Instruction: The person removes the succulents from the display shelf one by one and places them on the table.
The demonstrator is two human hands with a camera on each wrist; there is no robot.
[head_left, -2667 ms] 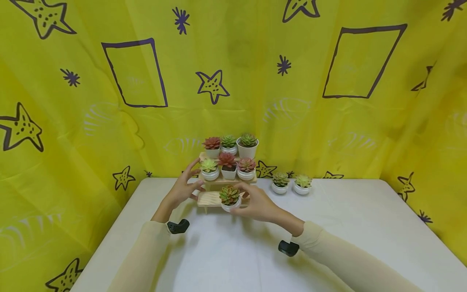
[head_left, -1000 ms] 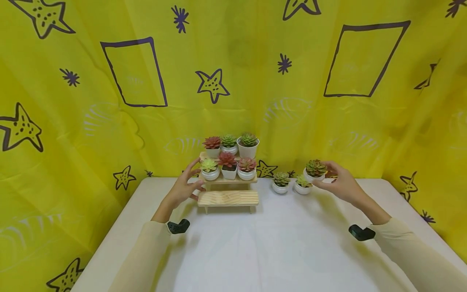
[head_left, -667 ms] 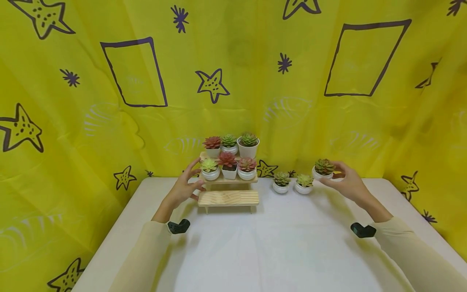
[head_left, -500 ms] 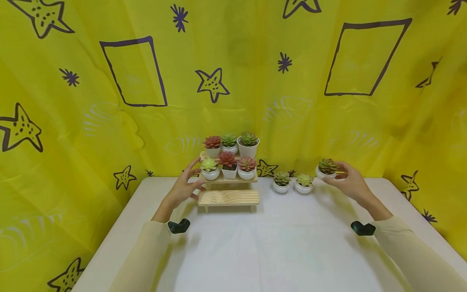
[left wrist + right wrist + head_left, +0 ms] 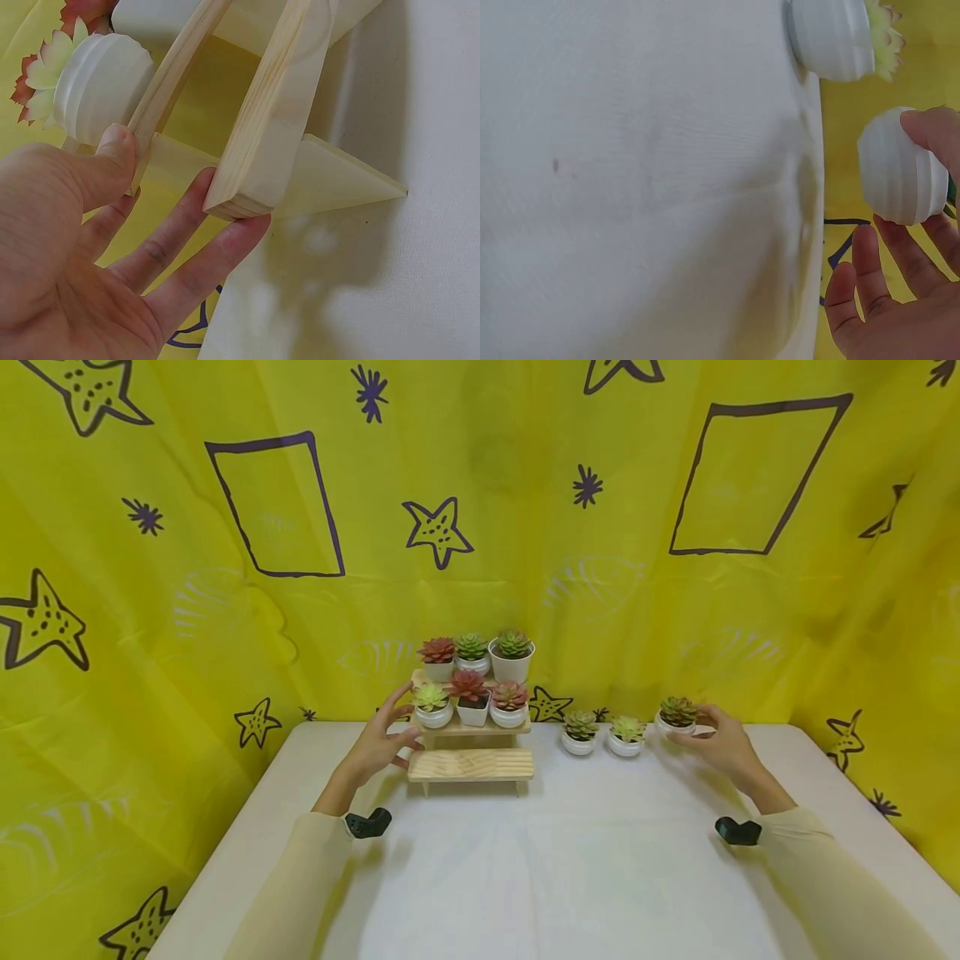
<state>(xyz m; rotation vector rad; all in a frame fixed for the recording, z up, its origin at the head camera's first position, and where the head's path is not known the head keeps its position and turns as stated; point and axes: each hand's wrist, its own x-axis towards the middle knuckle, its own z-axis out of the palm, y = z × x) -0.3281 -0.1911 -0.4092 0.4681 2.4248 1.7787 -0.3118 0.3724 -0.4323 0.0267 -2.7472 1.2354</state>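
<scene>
In the head view my right hand (image 5: pixel 723 743) grips a potted succulent (image 5: pixel 677 713) with green, red-tinged leaves and a ribbed white pot (image 5: pixel 904 169), thumb on one side and fingers on the other. The right wrist view shows this pot beyond the table's edge line. My left hand (image 5: pixel 378 743) touches the left end of a tiered wooden stand (image 5: pixel 471 765). Seen from the left wrist, its thumb lies against the middle tier (image 5: pixel 180 64), and extended fingertips meet the end of the lowest tier (image 5: pixel 259 127). Several potted succulents fill the upper tiers; the lowest one is bare.
Right of the stand, a green succulent (image 5: pixel 579 733) and a pale yellow-green succulent (image 5: pixel 626 735) stand in white pots at the back of the white table (image 5: pixel 600 868). A yellow patterned curtain (image 5: pixel 495 460) hangs right behind.
My right hand has carried the potted succulent from in front of the lowest tier to the far right of the row, lowering it slightly in the last half second. The left hand stays put.
</scene>
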